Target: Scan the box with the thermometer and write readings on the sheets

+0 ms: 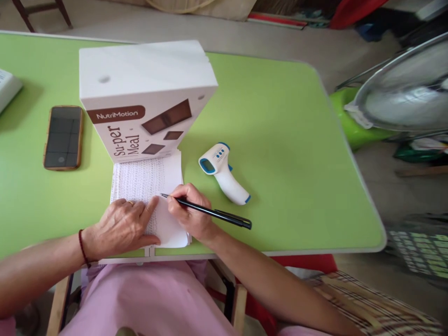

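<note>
My right hand (192, 211) is closed round a black pen (217, 213), its tip close to the page of a paper pad (171, 228). Rows of small dark writing cover the left part of that page; the right part is white. My left hand (126, 225) lies flat on the written part with its fingers stretched out, the index finger pointing toward the pen tip. A white box (147, 100) printed "NutriMotion Su-per Meal" stands upright at the pad's far end and hides part of it. To the right of the pad lies a white and blue infrared thermometer (224, 173).
A phone (63, 137) in a brown case lies left of the box on the green table (287, 154). Part of a white object (7, 89) shows at the left edge. Beyond the table's right edge stands a fan (406, 88) near a green stool or bin.
</note>
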A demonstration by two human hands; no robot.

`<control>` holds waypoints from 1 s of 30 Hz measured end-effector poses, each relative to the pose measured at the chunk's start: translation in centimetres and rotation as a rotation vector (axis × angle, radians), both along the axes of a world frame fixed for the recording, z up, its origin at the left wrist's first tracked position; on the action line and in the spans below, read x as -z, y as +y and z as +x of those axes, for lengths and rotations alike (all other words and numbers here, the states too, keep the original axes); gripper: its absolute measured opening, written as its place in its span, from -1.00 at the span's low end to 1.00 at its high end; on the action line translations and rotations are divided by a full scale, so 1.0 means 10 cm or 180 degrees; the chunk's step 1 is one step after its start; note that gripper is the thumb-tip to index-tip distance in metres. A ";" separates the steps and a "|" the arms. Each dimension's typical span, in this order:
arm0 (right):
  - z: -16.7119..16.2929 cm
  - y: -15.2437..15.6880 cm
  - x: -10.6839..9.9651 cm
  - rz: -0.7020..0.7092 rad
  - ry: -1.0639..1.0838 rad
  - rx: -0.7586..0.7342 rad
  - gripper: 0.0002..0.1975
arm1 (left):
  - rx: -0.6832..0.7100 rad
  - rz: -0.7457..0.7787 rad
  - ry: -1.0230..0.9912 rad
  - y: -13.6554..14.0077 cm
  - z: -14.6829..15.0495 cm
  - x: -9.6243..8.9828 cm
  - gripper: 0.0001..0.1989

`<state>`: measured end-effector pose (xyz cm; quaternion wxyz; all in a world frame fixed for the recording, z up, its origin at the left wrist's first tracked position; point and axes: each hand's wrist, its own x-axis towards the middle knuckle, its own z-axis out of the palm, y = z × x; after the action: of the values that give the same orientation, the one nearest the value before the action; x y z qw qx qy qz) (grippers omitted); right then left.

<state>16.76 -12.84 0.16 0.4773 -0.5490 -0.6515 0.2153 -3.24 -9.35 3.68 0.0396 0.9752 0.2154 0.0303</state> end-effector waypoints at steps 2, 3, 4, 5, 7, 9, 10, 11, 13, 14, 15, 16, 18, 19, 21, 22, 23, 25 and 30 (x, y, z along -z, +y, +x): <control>-0.01 0.00 0.01 -0.0013 -0.0016 -0.0013 -0.87 | 0.0013 -0.0024 -0.0011 0.01 0.00 0.01 -0.19; -0.01 0.00 0.01 -0.0024 -0.0030 -0.0011 -0.87 | 0.0017 -0.0032 -0.0016 0.01 0.00 0.01 -0.20; -0.01 0.00 0.01 -0.0025 -0.0048 -0.0003 -0.87 | 0.0018 -0.0044 -0.0018 0.01 0.00 0.01 -0.20; -0.01 0.00 0.01 -0.0023 -0.0067 0.0004 -0.87 | 0.0019 -0.0059 -0.0020 0.02 0.00 0.01 -0.20; -0.01 0.00 0.02 -0.0014 -0.0089 0.0012 -0.87 | 0.0010 -0.0103 0.0004 0.02 0.00 0.01 -0.21; -0.01 0.00 0.02 -0.0016 -0.0097 0.0005 -0.87 | -0.0001 -0.0155 0.0049 0.02 0.00 0.02 -0.23; -0.01 -0.01 0.01 -0.0022 -0.0111 0.0008 -0.88 | -0.0007 -0.0180 0.0073 0.02 0.00 0.02 -0.24; -0.01 -0.01 0.01 -0.0036 -0.0130 0.0011 -0.87 | -0.0017 -0.0200 0.0090 0.02 0.01 0.02 -0.25; -0.02 0.00 0.00 -0.0052 -0.0171 0.0017 -0.87 | -0.0039 -0.0247 0.0117 0.02 0.01 0.02 -0.27; -0.02 0.00 0.00 -0.0049 -0.0184 0.0020 -0.87 | -0.0045 -0.0273 0.0127 0.03 0.01 0.01 -0.28; -0.02 0.00 0.00 -0.0039 -0.0191 0.0021 -0.87 | -0.0051 -0.0297 0.0134 0.03 0.01 0.01 -0.29; -0.02 0.00 0.00 -0.0024 -0.0194 0.0018 -0.87 | -0.0054 -0.0320 0.0144 0.03 0.01 0.01 -0.30; -0.03 0.01 0.00 0.0023 -0.0195 0.0015 -0.87 | -0.0067 -0.0361 0.0152 0.04 0.02 0.00 -0.32; -0.03 0.01 0.00 0.0036 -0.0197 0.0012 -0.87 | -0.0076 -0.0375 0.0160 0.04 0.02 0.00 -0.33; -0.03 0.01 -0.01 0.0032 -0.0216 0.0015 -0.86 | -0.0086 -0.0384 0.0182 0.04 0.02 -0.01 -0.33; -0.03 0.01 -0.01 0.0019 -0.0237 0.0034 -0.86 | -0.0087 -0.0380 0.0192 0.04 0.03 -0.01 -0.34; -0.03 0.01 0.00 -0.0009 -0.0266 0.0055 -0.86 | -0.0092 -0.0374 0.0203 0.04 0.03 -0.02 -0.34; -0.03 0.01 0.00 -0.0053 -0.0309 0.0095 -0.86 | -0.0097 -0.0371 0.0224 0.04 0.02 -0.02 -0.35; -0.03 0.01 0.01 -0.0014 -0.0260 0.0064 -0.86 | -0.0101 -0.0352 0.0214 0.05 0.02 -0.02 -0.35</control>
<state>16.49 -12.73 0.02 0.4512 -0.5649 -0.6645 0.1893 -3.05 -8.88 3.93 0.0858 0.9685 0.2335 -0.0137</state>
